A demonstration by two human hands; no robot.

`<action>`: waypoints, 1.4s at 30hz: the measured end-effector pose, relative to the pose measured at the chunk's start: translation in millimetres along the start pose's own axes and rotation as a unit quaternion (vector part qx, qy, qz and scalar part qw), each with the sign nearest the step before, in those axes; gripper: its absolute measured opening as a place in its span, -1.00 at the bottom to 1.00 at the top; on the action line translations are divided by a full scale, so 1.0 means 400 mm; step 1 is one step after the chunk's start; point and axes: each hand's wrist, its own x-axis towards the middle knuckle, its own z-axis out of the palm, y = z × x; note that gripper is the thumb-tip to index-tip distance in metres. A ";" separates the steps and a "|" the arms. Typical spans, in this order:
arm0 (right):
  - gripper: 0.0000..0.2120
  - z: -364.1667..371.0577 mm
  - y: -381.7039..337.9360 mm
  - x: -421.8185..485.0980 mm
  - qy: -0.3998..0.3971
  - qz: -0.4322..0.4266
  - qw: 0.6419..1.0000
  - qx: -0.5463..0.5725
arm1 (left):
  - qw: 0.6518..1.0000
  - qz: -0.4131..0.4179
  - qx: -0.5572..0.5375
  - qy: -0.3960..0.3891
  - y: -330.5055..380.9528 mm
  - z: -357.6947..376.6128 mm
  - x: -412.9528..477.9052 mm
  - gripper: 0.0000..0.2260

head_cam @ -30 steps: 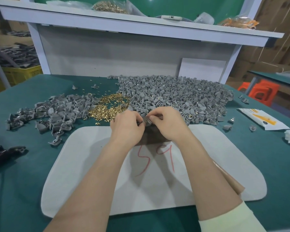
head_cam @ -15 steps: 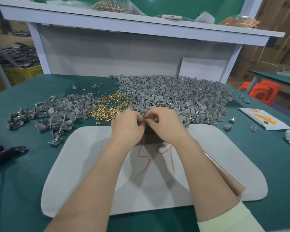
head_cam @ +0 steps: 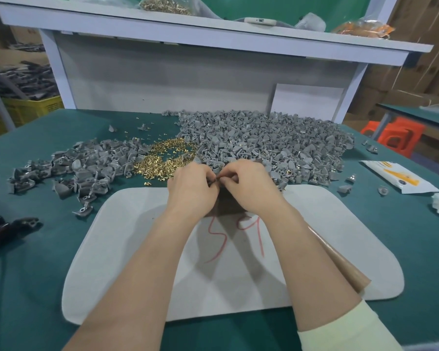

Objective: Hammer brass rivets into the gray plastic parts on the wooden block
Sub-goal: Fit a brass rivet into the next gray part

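My left hand (head_cam: pixel 192 188) and my right hand (head_cam: pixel 249 184) meet fingertip to fingertip over the dark wooden block (head_cam: pixel 226 205), which they mostly hide. Between the fingertips sits a small gray plastic part (head_cam: pixel 215 179) that both hands pinch; whether a rivet is in it cannot be seen. A heap of brass rivets (head_cam: pixel 166 157) lies just beyond my left hand. A large pile of gray plastic parts (head_cam: pixel 271 141) spreads behind my right hand. A smaller pile of gray parts (head_cam: pixel 86 164) lies to the left.
A white felt mat (head_cam: pixel 127 249) with red marks lies under my forearms on the green table (head_cam: pixel 36 287). A brown hammer handle (head_cam: pixel 340 264) lies under my right forearm. A printed packet (head_cam: pixel 398 179) sits at the right, a dark object (head_cam: pixel 8 228) at the left edge.
Both hands stay over the block. The fingertips have drawn closer together around the small gray part.
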 end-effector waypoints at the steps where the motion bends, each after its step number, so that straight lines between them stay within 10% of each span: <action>1: -0.82 0.001 0.000 0.000 0.002 0.000 1.000 -0.004 | 1.000 0.001 -0.001 0.000 0.000 0.000 0.000 -0.87; 11: -0.93 0.009 0.001 0.002 0.056 0.039 0.993 0.098 | 1.000 -0.005 0.001 0.003 0.000 -0.002 -0.002 -0.88; 23: -0.84 -0.026 -0.018 -0.004 0.071 0.116 0.900 0.413 | 0.985 0.091 -0.106 0.105 0.026 -0.021 -0.012 -0.91; 42: -0.88 -0.027 -0.026 -0.001 0.113 0.091 0.937 0.318 | 0.984 0.111 -0.050 0.133 0.025 -0.024 -0.010 -0.88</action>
